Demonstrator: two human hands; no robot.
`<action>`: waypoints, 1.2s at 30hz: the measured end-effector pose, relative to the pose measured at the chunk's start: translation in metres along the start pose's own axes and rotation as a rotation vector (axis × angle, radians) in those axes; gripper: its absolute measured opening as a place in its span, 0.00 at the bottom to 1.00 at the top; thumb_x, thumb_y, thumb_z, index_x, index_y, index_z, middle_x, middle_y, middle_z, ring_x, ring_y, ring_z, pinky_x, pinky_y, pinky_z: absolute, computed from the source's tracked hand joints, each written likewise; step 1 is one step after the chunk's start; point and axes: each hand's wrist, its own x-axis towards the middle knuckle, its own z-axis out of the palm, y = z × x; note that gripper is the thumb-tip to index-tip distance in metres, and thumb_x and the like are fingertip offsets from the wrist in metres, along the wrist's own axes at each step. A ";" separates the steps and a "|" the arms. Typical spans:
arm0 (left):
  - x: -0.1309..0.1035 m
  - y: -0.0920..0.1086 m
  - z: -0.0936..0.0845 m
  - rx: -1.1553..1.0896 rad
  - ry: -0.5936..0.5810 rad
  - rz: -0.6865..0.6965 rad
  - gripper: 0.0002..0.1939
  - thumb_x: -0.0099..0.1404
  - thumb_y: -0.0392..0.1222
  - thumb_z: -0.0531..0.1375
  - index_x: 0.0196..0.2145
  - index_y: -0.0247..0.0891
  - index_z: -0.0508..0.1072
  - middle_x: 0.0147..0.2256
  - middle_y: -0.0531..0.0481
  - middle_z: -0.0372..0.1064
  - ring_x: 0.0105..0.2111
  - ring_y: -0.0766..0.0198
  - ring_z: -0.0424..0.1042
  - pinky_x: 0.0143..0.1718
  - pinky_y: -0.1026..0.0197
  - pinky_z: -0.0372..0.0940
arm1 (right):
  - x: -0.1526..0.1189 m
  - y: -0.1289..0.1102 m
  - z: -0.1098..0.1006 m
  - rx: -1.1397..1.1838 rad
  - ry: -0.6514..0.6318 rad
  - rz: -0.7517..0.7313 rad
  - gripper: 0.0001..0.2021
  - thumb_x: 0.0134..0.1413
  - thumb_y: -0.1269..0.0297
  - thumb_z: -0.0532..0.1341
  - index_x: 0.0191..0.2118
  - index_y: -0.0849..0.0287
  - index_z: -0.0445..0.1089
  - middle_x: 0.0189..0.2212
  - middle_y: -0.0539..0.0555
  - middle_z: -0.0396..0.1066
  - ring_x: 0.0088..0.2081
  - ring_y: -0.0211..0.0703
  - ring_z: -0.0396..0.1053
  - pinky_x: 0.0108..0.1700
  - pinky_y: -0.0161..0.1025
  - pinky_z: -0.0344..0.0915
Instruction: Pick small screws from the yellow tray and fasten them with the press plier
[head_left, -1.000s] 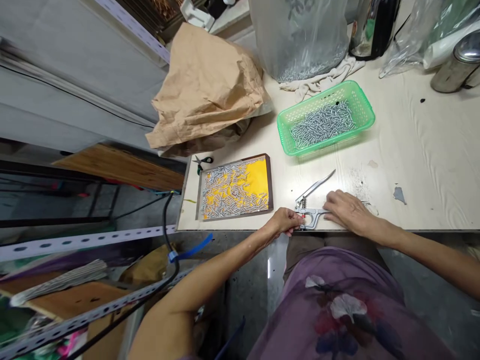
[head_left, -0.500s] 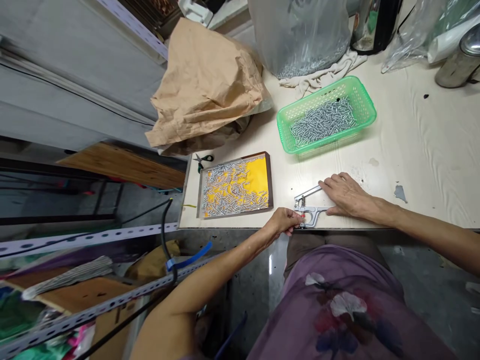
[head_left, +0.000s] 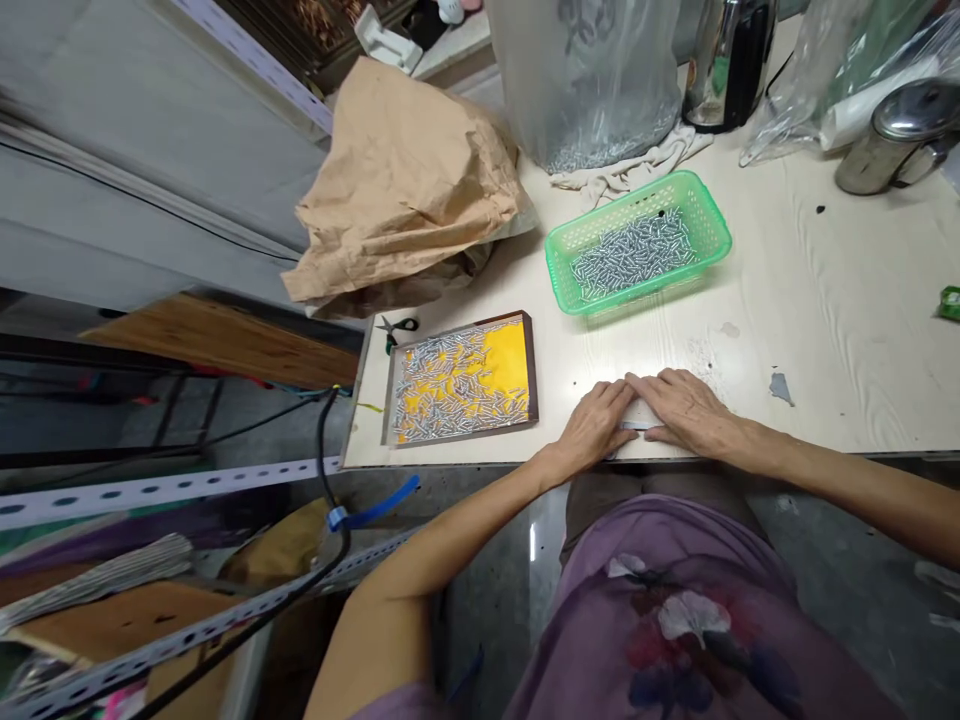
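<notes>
Near the table's front edge, my left hand [head_left: 596,425] and my right hand [head_left: 686,412] meet at the fingertips over a grey metal hand tool [head_left: 637,414]. Both hands are closed around it and hide most of it; only a pale strip shows between them. To the left lies a shallow tray [head_left: 534,370] with a yellow bottom, holding many small silvery metal pieces. A green plastic basket [head_left: 637,303] farther back holds more such pieces.
Small scissors [head_left: 397,326] lie behind the tray's left corner. Crumpled brown paper [head_left: 405,190] is at the back left. Behind the basket stand a large clear bag [head_left: 589,90], a cloth [head_left: 637,165] and a kettle [head_left: 727,65]; a metal pitcher [head_left: 874,150] is at the right.
My left hand has moved from the tool's lower left end up onto the tool, beside my right hand. The tool is now mostly covered. The view has shifted slightly.
</notes>
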 end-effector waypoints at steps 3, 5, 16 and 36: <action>0.011 0.002 -0.004 0.084 -0.085 -0.024 0.36 0.61 0.43 0.63 0.62 0.33 0.54 0.54 0.36 0.62 0.51 0.49 0.64 0.52 0.47 0.62 | -0.005 0.005 -0.004 -0.060 -0.024 0.100 0.36 0.47 0.52 0.69 0.57 0.66 0.60 0.45 0.65 0.70 0.44 0.56 0.64 0.42 0.45 0.56; 0.015 0.006 -0.010 0.128 -0.124 -0.044 0.36 0.60 0.44 0.64 0.61 0.32 0.55 0.52 0.37 0.63 0.50 0.49 0.64 0.50 0.48 0.63 | -0.007 0.005 -0.005 -0.098 -0.039 0.106 0.31 0.48 0.51 0.67 0.53 0.67 0.64 0.42 0.65 0.70 0.43 0.57 0.63 0.41 0.45 0.56; 0.023 0.016 -0.016 0.152 -0.236 -0.103 0.09 0.65 0.43 0.61 0.40 0.36 0.71 0.40 0.45 0.68 0.45 0.53 0.65 0.42 0.55 0.65 | -0.012 -0.015 0.008 -0.073 -0.011 0.007 0.09 0.59 0.76 0.53 0.36 0.61 0.70 0.30 0.57 0.69 0.35 0.47 0.62 0.36 0.42 0.53; -0.022 0.042 0.072 0.073 0.279 0.121 0.22 0.72 0.46 0.51 0.59 0.33 0.63 0.58 0.34 0.65 0.64 0.51 0.58 0.63 0.43 0.54 | 0.039 0.025 -0.020 -0.202 -0.030 0.204 0.11 0.63 0.70 0.54 0.39 0.62 0.74 0.38 0.60 0.74 0.42 0.50 0.64 0.41 0.44 0.51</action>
